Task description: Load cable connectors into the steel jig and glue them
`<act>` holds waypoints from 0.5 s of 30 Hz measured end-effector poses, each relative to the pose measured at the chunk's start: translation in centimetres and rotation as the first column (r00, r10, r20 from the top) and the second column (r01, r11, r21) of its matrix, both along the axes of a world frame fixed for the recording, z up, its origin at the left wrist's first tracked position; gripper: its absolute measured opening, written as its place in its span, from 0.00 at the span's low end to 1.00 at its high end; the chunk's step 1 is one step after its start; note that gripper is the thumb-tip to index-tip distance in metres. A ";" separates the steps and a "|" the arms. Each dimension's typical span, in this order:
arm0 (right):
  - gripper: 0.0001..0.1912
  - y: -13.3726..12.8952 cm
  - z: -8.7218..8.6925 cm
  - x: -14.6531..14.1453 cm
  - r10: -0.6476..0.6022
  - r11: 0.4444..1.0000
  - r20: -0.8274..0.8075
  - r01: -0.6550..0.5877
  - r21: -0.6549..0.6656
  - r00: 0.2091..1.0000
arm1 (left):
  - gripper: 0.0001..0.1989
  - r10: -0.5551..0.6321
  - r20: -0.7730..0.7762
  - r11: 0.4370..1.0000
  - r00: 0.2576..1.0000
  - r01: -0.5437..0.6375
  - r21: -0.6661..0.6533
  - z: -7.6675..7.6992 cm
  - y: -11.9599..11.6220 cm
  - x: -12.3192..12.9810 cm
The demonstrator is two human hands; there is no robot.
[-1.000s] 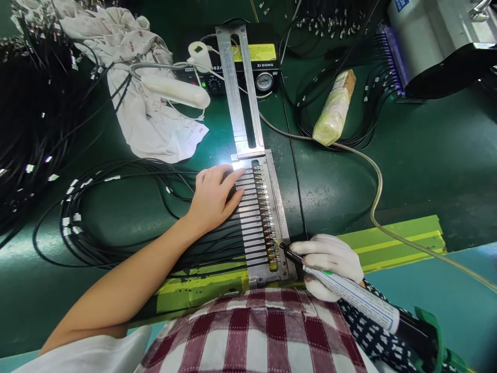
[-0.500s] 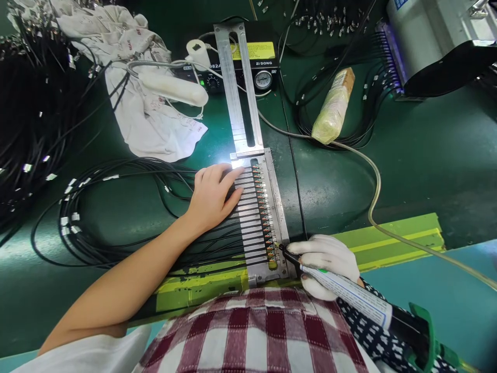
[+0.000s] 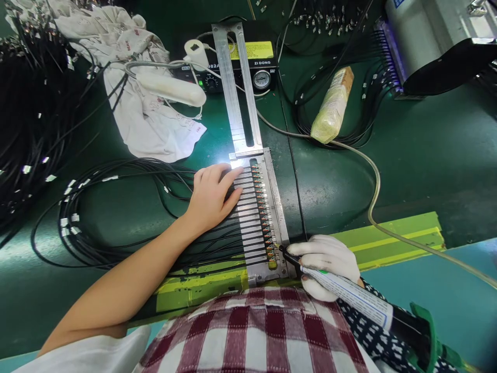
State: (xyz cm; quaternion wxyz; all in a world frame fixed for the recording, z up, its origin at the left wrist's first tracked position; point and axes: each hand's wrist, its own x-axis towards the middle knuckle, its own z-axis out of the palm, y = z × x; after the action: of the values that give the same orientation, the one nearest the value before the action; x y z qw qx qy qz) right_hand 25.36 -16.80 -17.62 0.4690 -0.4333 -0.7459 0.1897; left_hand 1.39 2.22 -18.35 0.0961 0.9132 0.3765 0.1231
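Observation:
My bare left hand (image 3: 213, 196) lies with fingers stretched out over the upper left side of a metal cable fixture (image 3: 277, 199). Thin black cables (image 3: 217, 238) run under and below that hand into the fixture's slots, and their small metal connector ends (image 3: 267, 223) line up in a column. In a white glove, my right hand (image 3: 330, 261) grips a labelled dispensing syringe (image 3: 349, 292) with a black tip and a green cap at its back. The tip points at the connectors near the fixture's lower end; I cannot tell whether it touches them.
Behind the fixture stands a black dispenser controller (image 3: 267, 62) with a gauge. A white cloth (image 3: 155, 129) and a white cylinder (image 3: 171, 89) lie left of it. To the right are a wrapped yellowish block (image 3: 334, 106), a hose (image 3: 375, 181) and a grey machine (image 3: 430, 41). Cable bundles (image 3: 34, 129) fill the left.

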 end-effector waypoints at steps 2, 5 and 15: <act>0.08 0.0 0.1 0.0 0.000 1.000 -0.006 0.000 -0.001 1.000 | 0.22 0.000 0.001 1.000 1.000 0.000 -0.002 0.0 0.0 0.0; 0.07 0.1 0.3 0.0 0.006 1.000 -0.011 -0.006 -0.001 1.000 | 0.22 0.003 0.003 1.000 1.000 -0.003 -0.006 0.1 0.0 0.0; 0.07 0.2 0.6 0.0 0.002 1.000 -0.014 -0.002 -0.002 1.000 | 0.22 0.005 0.005 1.000 1.000 -0.005 -0.015 0.1 0.0 0.0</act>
State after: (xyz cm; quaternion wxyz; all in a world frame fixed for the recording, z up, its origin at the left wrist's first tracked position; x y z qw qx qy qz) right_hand 25.31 -16.61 -17.05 0.4736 -0.4316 -0.7428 0.1939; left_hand 1.40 2.21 -18.28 0.1035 0.9111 0.3794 0.1230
